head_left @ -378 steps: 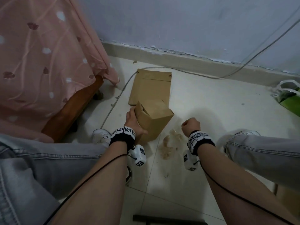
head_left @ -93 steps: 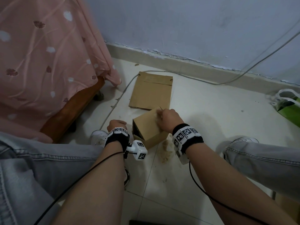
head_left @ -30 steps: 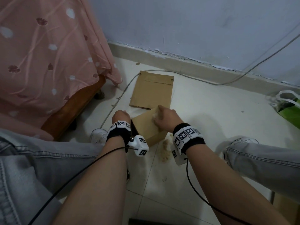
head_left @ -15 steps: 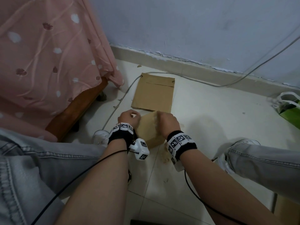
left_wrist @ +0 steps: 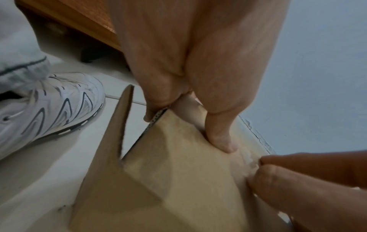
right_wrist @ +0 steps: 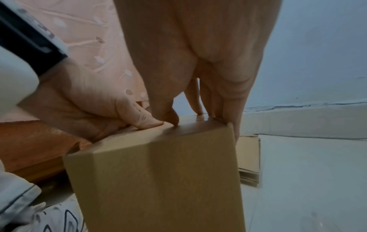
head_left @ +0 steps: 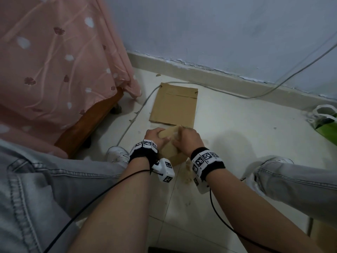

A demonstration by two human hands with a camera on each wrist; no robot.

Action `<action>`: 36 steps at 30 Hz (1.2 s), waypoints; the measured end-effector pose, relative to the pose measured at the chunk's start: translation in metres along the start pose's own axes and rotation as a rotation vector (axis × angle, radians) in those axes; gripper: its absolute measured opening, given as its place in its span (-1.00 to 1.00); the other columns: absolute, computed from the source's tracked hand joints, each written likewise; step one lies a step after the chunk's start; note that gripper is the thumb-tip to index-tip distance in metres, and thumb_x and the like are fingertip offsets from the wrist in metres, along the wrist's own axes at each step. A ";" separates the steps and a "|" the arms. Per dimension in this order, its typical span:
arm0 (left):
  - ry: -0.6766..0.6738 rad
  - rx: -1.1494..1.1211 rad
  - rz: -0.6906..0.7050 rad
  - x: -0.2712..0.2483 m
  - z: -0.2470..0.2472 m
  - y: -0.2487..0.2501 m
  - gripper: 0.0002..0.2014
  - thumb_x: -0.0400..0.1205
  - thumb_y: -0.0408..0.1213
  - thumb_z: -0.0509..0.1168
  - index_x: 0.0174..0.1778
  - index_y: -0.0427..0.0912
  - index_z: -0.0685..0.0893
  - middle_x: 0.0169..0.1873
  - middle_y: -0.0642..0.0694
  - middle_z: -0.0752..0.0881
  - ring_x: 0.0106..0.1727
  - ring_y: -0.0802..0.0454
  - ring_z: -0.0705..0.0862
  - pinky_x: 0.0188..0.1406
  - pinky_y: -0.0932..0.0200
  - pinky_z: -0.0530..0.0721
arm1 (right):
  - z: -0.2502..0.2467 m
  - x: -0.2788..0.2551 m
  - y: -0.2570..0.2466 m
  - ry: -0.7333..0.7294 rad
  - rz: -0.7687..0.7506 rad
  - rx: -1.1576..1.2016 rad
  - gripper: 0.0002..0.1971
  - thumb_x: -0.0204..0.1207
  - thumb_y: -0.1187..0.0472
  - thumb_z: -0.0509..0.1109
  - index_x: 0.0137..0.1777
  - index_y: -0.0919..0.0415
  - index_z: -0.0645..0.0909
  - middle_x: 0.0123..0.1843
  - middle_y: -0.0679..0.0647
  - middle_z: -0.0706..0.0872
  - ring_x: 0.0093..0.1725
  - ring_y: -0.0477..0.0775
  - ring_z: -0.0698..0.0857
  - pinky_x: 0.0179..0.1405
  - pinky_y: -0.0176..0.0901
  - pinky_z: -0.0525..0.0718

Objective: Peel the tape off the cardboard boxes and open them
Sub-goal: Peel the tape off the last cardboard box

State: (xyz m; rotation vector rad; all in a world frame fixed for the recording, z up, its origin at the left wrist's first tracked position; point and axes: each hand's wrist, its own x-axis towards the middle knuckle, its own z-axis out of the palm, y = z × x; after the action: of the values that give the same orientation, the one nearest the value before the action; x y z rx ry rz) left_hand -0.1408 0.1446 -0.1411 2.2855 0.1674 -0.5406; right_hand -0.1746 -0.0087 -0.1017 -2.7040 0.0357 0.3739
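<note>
On the tiled floor [head_left: 237, 136] between the person's knees stands a small cardboard box [head_left: 170, 150], and both hands are on its top. To the left of the left hand [head_left: 155, 137] lie a white sneaker [head_left: 117, 156] and, farther out, the wooden bed frame [head_left: 87, 125] under a pink flowered bedsheet [head_left: 54, 61]. The left hand grips the box's top left edge, thumb on the near face and fingers curled over the far side; the left wrist view shows a loose flap [left_wrist: 121, 124] standing up beside that thumb. Just right of it, the right hand [head_left: 188, 140] curls over the top right corner, its thumb and forefinger pinched together on the top face at what looks like tape, though blur hides it. Beyond both hands a flattened cardboard box [head_left: 174, 106] lies on the floor. Well off to the right of the right hand sits a green bag [head_left: 326, 128] near the wall.
</note>
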 end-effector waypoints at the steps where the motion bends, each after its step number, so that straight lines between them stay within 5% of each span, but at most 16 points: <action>1: 0.004 -0.001 0.003 0.001 0.000 0.000 -0.51 0.54 -0.06 0.47 0.40 0.00 0.63 0.33 -0.21 0.63 0.22 -0.19 0.69 0.24 0.01 0.67 | 0.000 0.002 0.000 0.000 0.001 0.002 -0.62 0.52 -0.04 0.39 0.24 0.15 0.56 0.06 0.15 0.74 0.07 0.21 0.71 -0.05 -0.08 0.62; 7: 0.001 -0.018 -0.004 0.003 0.002 -0.002 -0.53 0.54 -0.04 0.46 0.39 0.03 0.63 0.31 -0.20 0.63 0.22 -0.20 0.68 0.28 -0.04 0.66 | 0.003 0.001 0.002 0.021 -0.022 -0.120 -0.68 0.59 0.20 0.23 0.33 0.21 0.50 0.07 0.24 0.74 0.06 0.31 0.70 -0.04 0.00 0.63; 15: 0.013 -0.034 -0.010 0.005 0.005 0.000 -0.58 0.54 -0.08 0.47 0.34 0.03 0.67 0.26 -0.22 0.66 0.21 -0.20 0.68 0.29 -0.03 0.65 | -0.004 -0.002 0.000 -0.001 -0.005 0.015 -0.63 0.50 -0.13 0.37 0.04 0.18 0.58 -0.04 0.15 0.74 -0.01 0.22 0.70 -0.13 -0.10 0.60; 26: 0.007 -0.050 -0.028 0.005 0.005 0.000 -0.56 0.52 -0.05 0.49 0.32 0.04 0.67 0.26 -0.22 0.67 0.17 -0.20 0.70 0.29 -0.04 0.66 | -0.006 -0.002 -0.001 0.040 0.020 -0.017 -0.74 0.62 0.08 0.23 0.14 0.21 0.63 0.02 0.24 0.76 0.04 0.30 0.71 -0.02 -0.03 0.64; 31: 0.026 -0.036 -0.032 0.006 0.006 0.000 -0.59 0.53 -0.07 0.48 0.31 0.04 0.68 0.24 -0.20 0.67 0.19 -0.19 0.68 0.28 0.01 0.64 | -0.010 -0.003 0.000 -0.009 0.007 0.079 -0.66 0.51 -0.09 0.37 0.01 0.21 0.62 -0.06 0.17 0.73 -0.02 0.23 0.70 -0.16 -0.13 0.58; 36: 0.030 -0.049 -0.033 0.005 0.006 0.000 -0.61 0.52 -0.08 0.49 0.28 0.05 0.69 0.21 -0.20 0.69 0.15 -0.19 0.70 0.27 -0.01 0.66 | -0.009 -0.004 -0.004 0.014 0.037 0.040 -0.73 0.48 0.00 0.42 0.03 0.19 0.63 -0.03 0.16 0.75 0.01 0.22 0.71 -0.08 -0.08 0.65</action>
State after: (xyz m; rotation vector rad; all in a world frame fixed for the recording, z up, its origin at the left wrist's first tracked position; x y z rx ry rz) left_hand -0.1378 0.1399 -0.1471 2.2480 0.2315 -0.5140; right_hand -0.1759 -0.0083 -0.0914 -2.6700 0.0960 0.3617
